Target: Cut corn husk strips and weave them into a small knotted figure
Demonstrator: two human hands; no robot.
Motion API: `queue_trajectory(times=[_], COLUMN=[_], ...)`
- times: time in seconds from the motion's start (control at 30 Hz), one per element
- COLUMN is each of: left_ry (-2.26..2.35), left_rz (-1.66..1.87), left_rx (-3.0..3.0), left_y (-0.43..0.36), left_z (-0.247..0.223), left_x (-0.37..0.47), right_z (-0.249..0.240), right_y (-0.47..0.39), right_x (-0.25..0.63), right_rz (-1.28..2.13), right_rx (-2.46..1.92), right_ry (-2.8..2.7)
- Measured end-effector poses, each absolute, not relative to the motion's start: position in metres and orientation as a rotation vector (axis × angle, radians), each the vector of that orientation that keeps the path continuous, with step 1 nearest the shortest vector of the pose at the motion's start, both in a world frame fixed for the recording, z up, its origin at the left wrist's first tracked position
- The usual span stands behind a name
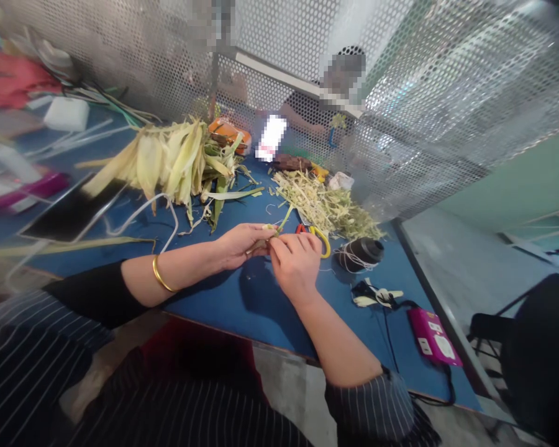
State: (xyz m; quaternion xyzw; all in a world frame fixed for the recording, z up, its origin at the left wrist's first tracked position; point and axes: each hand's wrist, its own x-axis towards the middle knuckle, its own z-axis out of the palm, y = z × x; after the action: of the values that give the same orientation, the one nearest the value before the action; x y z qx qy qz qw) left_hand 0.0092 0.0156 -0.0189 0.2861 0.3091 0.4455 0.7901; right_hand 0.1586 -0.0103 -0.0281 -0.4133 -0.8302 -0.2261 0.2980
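Over the blue table, my left hand [242, 245] and my right hand [299, 259] meet fingertip to fingertip. Both are closed on a thin greenish strip of corn husk [286, 218], whose end points up and away from me. The lower part of the strip is hidden by my fingers. Just beyond my right hand lie scissors [325, 241] with yellow and red handles, partly covered by that hand. A black spool of thread [361, 253] stands to its right. Past my hands is a heap of shredded husk [323, 202].
A bundle of corn husks [168, 161] lies at the back left beside a dark tablet-like panel [69, 211] and a white cable [144, 211]. A magenta box [433, 338] sits near the right edge. Behind a perforated metal screen [279, 81] is another person.
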Motion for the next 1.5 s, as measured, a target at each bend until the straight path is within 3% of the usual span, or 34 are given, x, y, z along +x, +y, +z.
queue_trajectory(times=[0.2, 0.57, 0.7, 0.93, 1.03, 1.17, 1.4, 1.5], left_ry=[0.707, 0.684, 0.695, 0.763, 0.816, 0.853, 0.809, 0.796], left_rz=[0.919, 0.879, 0.876, 0.881, 0.893, 0.932, 1.006, 0.988], left_rx=[0.625, 0.690, 0.720, 0.671, 0.678, 0.694, 0.656, 0.594], left_y=[0.016, 0.017, 0.017, 0.020, 0.020, 0.019, 0.019, 0.020], left_z=[-0.021, -0.028, -0.029, -0.027, -0.025, -0.024, -0.025, -0.021], left_x=[0.010, 0.011, 0.011, 0.010, 0.009, 0.010, 0.010, 0.008], right_z=[-0.029, -0.030, -0.029, -0.035, -0.039, -0.034, -0.025, -0.027], right_y=[-0.012, -0.010, -0.009, -0.001, 0.002, 0.001, -0.005, -0.004], right_x=[0.151, 0.151, 0.152, 0.158, 0.162, 0.162, 0.163, 0.165], right_rz=[-0.683, -0.685, -0.413, 0.406, 0.550, 0.424, -0.167, -0.195], right_rx=[-0.776, -0.841, -0.907, -1.212, -1.233, -1.181, -0.930, -0.906], right_ry=[-2.463, -2.503, -2.307, -1.655, -1.560, -1.660, -2.173, -2.249])
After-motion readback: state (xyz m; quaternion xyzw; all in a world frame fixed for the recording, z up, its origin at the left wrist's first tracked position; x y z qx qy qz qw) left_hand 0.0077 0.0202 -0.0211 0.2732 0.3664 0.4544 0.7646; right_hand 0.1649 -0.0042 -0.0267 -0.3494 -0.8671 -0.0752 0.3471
